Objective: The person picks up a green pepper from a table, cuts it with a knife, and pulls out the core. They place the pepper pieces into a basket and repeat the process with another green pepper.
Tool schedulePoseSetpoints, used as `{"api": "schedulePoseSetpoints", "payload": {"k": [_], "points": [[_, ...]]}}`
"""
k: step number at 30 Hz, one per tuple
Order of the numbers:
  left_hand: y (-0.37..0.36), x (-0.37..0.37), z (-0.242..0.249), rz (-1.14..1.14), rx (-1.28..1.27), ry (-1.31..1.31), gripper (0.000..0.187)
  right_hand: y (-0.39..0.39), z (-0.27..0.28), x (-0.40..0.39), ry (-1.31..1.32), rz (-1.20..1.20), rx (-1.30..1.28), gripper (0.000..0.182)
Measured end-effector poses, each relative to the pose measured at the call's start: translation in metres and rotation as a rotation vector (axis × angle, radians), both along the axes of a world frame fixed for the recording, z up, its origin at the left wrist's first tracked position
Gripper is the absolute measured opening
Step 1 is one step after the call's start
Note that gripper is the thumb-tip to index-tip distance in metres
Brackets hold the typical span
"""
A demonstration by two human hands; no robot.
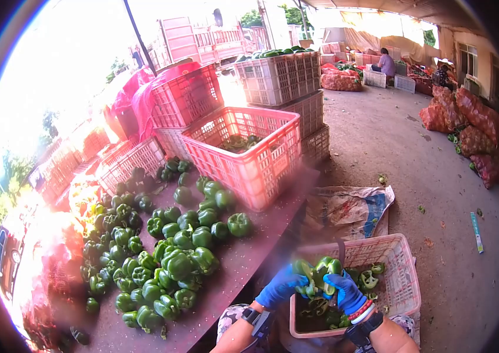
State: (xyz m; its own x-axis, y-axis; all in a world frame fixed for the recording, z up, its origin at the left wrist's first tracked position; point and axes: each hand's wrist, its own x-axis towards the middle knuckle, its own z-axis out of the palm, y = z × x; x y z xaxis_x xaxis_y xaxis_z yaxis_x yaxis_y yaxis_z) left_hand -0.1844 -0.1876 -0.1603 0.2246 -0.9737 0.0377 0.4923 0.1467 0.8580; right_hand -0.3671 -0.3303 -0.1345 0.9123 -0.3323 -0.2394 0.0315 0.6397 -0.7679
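Note:
Both hands wear blue gloves and are raised over a pink plastic crate (399, 276) at my lap. Between them is a green bell pepper (319, 273), split open with its pale inside showing. My left hand (283, 286) is closed around its left side, fingertips partly hidden behind the flesh. My right hand (346, 292) grips the right side, with the thumb and fingers on the piece. Cut or broken pepper pieces (369, 279) lie in the crate below. Left of my hands, many whole green bell peppers (179, 265) are heaped on a dark red table (249, 259).
A pink crate (249, 165) with some peppers inside stands on the table's far end. Behind it are stacked crates (276, 79). A crumpled sack (349, 212) lies beyond my crate. Filled red mesh sacks (467, 123) line the right side. A seated person (386, 63) is far back.

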Motion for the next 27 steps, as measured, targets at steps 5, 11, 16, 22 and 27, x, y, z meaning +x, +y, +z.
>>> {"api": "schedulePoseSetpoints", "payload": {"k": [5,11,16,22,27], "points": [[-0.013,0.006,-0.015,0.495,-0.039,-0.348,0.043,-0.023,-0.015,0.003,-0.192,-0.151,0.298,0.036],[-0.015,0.008,0.018,0.25,-0.297,0.354,0.069,-0.058,-0.001,-0.025,0.311,-0.105,-1.109,0.057],[-0.028,-0.004,0.026,0.223,-0.128,0.109,0.087,-0.038,0.038,-0.018,0.493,0.03,-0.465,0.059],[-0.029,-0.023,0.027,0.035,0.033,0.068,0.087,-0.027,0.003,0.0,0.289,0.1,-0.322,0.04],[-0.025,-0.015,0.031,-0.043,0.106,0.29,0.059,-0.026,0.015,-0.002,0.223,0.134,-0.438,0.034]]}}
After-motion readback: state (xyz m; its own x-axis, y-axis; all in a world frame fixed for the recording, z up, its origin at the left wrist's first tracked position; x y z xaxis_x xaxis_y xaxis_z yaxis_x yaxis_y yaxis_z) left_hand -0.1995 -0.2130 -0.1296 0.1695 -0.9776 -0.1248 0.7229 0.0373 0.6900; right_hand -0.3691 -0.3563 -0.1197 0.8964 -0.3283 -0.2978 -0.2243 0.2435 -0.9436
